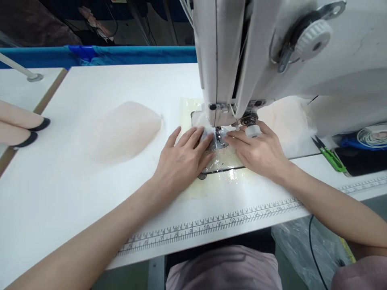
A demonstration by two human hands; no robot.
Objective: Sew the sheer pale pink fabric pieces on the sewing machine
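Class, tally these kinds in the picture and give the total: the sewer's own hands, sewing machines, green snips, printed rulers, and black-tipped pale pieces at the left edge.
Sewer's own hands, left hand and right hand: 2
Sewing machine: 1
Green snips: 1
Printed ruler: 1
Black-tipped pale pieces: 2
Total: 7

Green snips [331, 156] beside a probable phone [361, 160]

Fingers [206, 143] of 2 hands [179, 161] flank the presser foot [218, 135].
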